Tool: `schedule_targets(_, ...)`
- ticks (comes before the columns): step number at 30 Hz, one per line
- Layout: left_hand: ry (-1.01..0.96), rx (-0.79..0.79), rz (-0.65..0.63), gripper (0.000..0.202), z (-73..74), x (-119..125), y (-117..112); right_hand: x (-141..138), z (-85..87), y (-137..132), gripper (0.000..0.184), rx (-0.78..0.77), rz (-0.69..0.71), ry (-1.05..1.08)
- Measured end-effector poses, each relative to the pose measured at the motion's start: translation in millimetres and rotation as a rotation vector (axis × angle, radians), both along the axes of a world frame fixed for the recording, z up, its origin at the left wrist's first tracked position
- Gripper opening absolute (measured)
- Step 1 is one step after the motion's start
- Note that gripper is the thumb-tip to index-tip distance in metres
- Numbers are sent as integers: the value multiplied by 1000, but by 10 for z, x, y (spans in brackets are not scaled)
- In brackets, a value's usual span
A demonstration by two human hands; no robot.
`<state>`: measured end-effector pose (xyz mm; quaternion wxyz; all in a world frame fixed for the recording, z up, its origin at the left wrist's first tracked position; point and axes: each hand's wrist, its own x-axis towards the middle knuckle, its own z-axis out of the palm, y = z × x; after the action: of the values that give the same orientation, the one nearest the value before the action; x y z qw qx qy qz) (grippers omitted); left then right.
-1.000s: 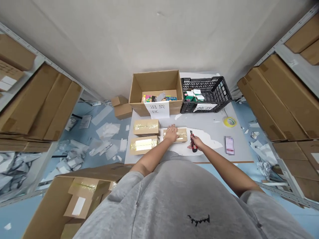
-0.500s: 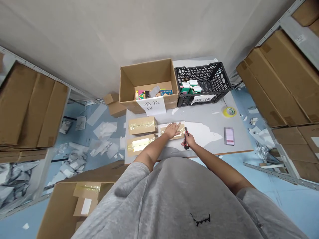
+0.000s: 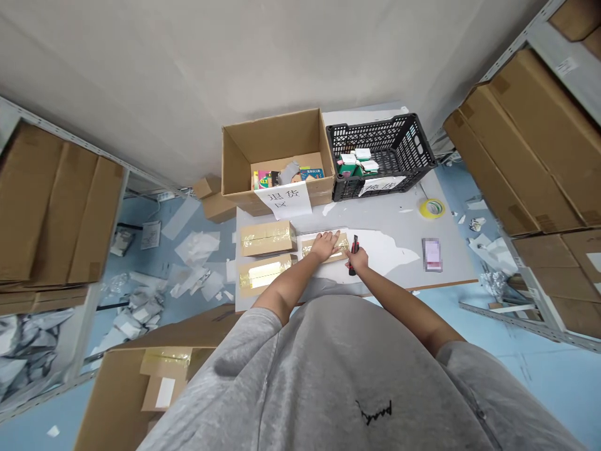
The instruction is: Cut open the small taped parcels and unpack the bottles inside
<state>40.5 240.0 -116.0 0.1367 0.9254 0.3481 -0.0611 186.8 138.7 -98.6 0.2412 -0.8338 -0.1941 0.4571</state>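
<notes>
A small taped cardboard box (image 3: 342, 242) lies on the white sheet at the table's front. My left hand (image 3: 323, 245) rests flat on top of it with fingers stretched out. At the box's right end, my right hand (image 3: 359, 260) is closed around a red and black box cutter (image 3: 354, 252). The cutter stands roughly upright in the picture; whether its blade is out I cannot tell. To the left sit two more taped boxes: a plain one (image 3: 267, 238) behind and one with a white label (image 3: 265, 274) in front.
Behind stand a large cardboard box (image 3: 230, 166) holding books and a black crate (image 3: 425, 147) with green-and-white packs. A tape roll (image 3: 432, 208) and a phone (image 3: 432, 255) lie to the right. An open carton (image 3: 103, 388) stands at lower left; shelves flank both sides.
My right hand has turned slightly, and the box cutter's upper end has shifted up and to the right. My left hand stays on the box. The view has shifted a little.
</notes>
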Motion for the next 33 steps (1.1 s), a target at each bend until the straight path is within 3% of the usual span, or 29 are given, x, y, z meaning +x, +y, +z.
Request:
schedule_targets(8,41,-10,-53,63,15,55,13,-109,111,-52,21,24,-6,61)
schedule_targets(15,-4,23,-69,61,-28,59,-35,-256,200,-154,31,22,-60,180)
schedule_targets(24,16,44,-144,56,-33,63,55,-262,325,-26,29,18,-108,199)
schedule_targets(33,18,-1,-49,64,14,98,18,-281,338,1,30,-3,-93,205)
